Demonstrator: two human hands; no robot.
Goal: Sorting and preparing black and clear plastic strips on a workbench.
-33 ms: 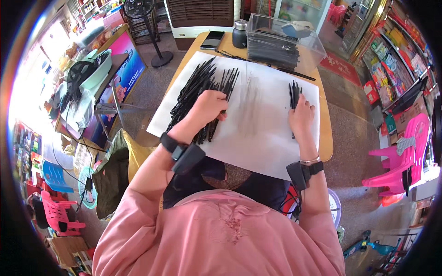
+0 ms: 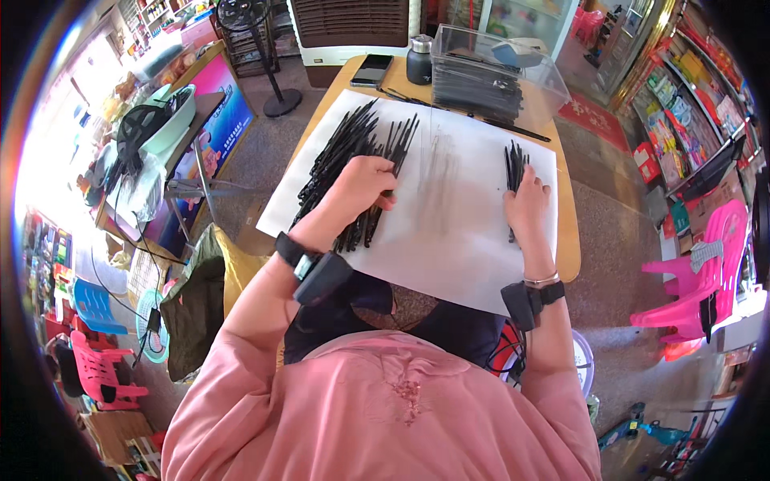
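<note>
A large pile of thin black sticks (image 2: 338,152) lies slanted on a white sheet (image 2: 473,268) to the left. My left hand (image 2: 365,188) is closed around a bunch of sticks at the pile's right side; their upper ends (image 2: 399,138) fan out past my fingers. On the right of the sheet, a smaller bunch of black sticks (image 2: 515,156) stands out above my right hand (image 2: 527,200), whose fingers are closed on it. My palms hide the middle of both bunches. Dark smudges mark the sheet between my hands.
At the table's far side are a clear plastic box (image 2: 481,88) holding more black sticks, a dark bottle (image 2: 419,61) and a phone (image 2: 372,70). A wooden tabletop (image 2: 568,232) shows around the sheet. Pink chairs (image 2: 706,272) stand to the right, a fan (image 2: 281,102) at far left.
</note>
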